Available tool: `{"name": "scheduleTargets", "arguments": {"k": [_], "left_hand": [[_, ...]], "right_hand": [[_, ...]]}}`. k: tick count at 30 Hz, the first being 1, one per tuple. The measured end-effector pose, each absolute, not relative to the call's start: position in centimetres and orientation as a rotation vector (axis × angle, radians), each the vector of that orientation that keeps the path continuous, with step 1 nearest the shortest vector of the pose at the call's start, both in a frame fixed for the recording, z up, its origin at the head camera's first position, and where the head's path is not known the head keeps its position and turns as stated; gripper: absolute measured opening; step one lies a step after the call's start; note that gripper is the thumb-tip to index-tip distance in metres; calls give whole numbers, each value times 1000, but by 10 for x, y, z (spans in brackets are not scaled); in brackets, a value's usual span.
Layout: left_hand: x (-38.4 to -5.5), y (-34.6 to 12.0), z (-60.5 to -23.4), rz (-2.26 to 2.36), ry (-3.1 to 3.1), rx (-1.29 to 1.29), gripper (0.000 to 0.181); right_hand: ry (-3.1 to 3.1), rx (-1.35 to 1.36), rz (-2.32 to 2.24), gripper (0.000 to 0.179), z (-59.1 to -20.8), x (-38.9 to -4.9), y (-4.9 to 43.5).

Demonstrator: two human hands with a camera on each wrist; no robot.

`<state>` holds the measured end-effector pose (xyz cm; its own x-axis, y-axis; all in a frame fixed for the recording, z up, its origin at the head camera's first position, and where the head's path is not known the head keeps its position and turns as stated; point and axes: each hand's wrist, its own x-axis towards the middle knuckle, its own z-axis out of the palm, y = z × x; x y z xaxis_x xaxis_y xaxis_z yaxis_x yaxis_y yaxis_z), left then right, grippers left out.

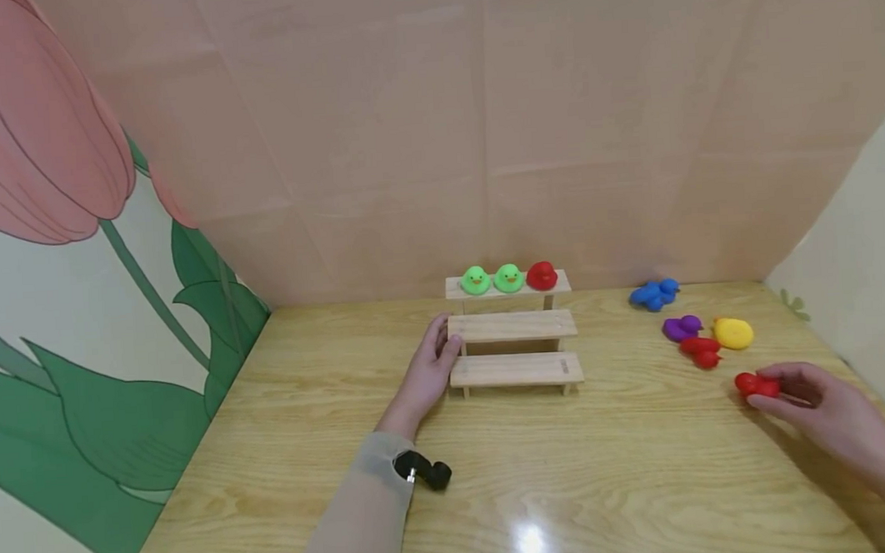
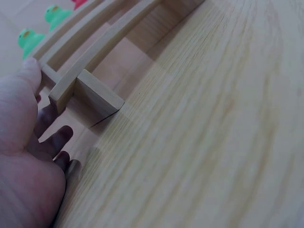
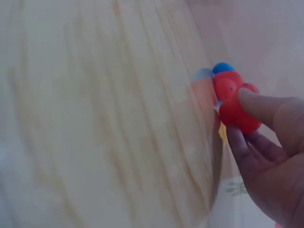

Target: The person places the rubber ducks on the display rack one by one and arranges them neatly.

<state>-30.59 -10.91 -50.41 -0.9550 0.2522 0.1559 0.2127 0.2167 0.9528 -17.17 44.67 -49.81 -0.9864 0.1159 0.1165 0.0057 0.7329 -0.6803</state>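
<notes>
My right hand (image 1: 832,406) pinches a red rubber duck (image 1: 756,385) between thumb and fingers at the right of the table; the right wrist view shows the same duck (image 3: 237,104) with the thumb across it. My left hand (image 1: 428,369) holds the left end of a three-step wooden display stand (image 1: 513,326), its thumb by the middle step. In the left wrist view the stand (image 2: 95,61) rests on the table and some fingers are partly hidden behind it. On the top step sit two green ducks (image 1: 476,280) and a red duck (image 1: 542,276) in a row.
Right of the stand lie blue ducks (image 1: 654,295), pressed together, a purple duck (image 1: 682,327), a yellow duck (image 1: 734,333) and another red duck (image 1: 702,351). A pinkish backdrop (image 1: 376,146) rises behind the wooden table (image 1: 572,453), with printed panels on both sides.
</notes>
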Motion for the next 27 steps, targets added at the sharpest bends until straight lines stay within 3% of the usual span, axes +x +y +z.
{"name": "scheduleTargets", "arguments": {"k": [8,18,27], "left_hand": [[-307,-109,-504,1882,2434,474,66],[-307,-110,-504,1859,2443,475,70],[-307,-110,-504,1858,2442,477,71]], "right_hand": [[-2841,-72,1044,64,-497,-170,447],[-2969,-195,1082,90,-491,-173,445],[-2901,-156,1029,76,-494,-168,443]]}}
